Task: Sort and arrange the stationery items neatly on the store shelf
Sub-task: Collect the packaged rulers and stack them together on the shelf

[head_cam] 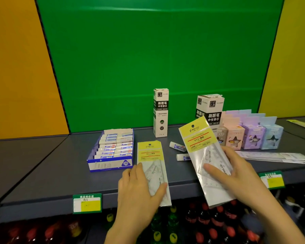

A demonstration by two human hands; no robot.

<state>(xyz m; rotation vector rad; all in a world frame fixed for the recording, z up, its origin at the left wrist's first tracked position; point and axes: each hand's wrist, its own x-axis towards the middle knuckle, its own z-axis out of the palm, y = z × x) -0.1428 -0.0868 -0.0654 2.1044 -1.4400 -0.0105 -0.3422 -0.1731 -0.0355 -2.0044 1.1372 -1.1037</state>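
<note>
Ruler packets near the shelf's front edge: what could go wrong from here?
The left packet overhangs the shelf edge under the left hand; it might slide off onto the bottles below. The right packet, held tilted by the right hand, could knock the loose erasers beside it when set down.

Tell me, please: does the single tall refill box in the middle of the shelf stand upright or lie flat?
Upright. The refill box stands on its small end on the shelf, long side vertical, leaning on nothing.
</note>
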